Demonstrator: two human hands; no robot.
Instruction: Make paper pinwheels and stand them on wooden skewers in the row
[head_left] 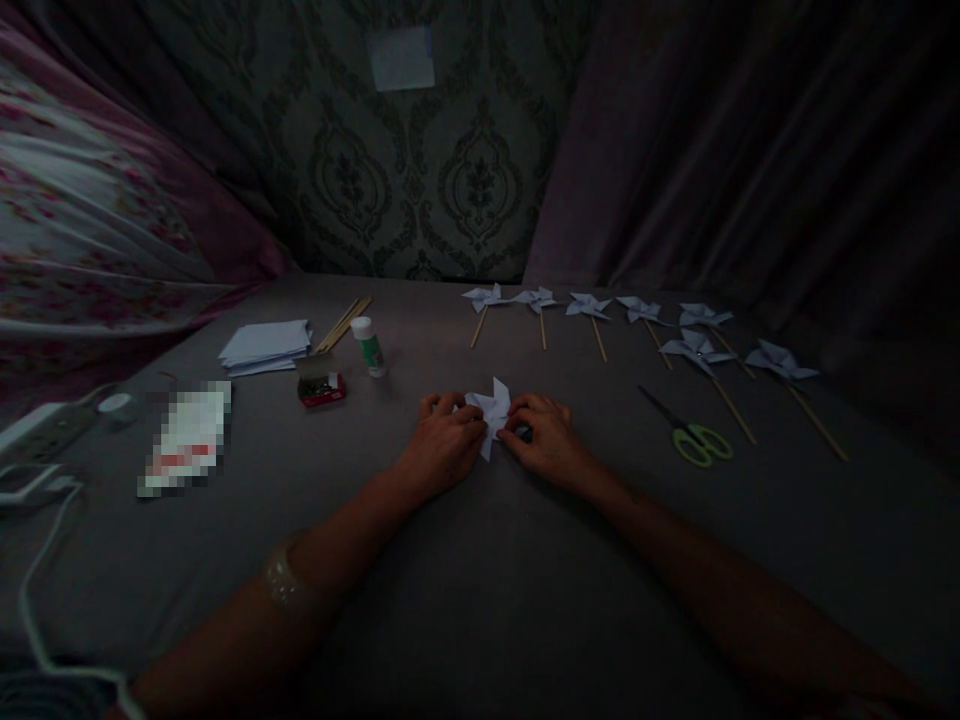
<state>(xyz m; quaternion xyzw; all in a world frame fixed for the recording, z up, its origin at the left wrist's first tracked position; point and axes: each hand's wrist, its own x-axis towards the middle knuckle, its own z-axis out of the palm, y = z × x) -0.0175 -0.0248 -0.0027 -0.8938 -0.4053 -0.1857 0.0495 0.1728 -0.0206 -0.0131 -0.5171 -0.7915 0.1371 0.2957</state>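
Note:
A white paper pinwheel [493, 408] without a visible stick is between my hands, low over the table. My left hand [448, 435] grips its left side, with the fingers curled over the paper. On the other side, my right hand [547, 437] pinches the pinwheel's right edge between thumb and forefinger. The far blade points up and away from me, and a near tip shows below the centre. My fingers hide part of the side blades.
Several finished pinwheels [589, 305] on sticks lie at the back right, near green-handled scissors [701, 443]. Leftward are a glue stick [368, 347], a small red box of pins [322, 388], wooden sticks [343, 325], stacked paper [266, 346] and a power strip [45, 435] with a cable.

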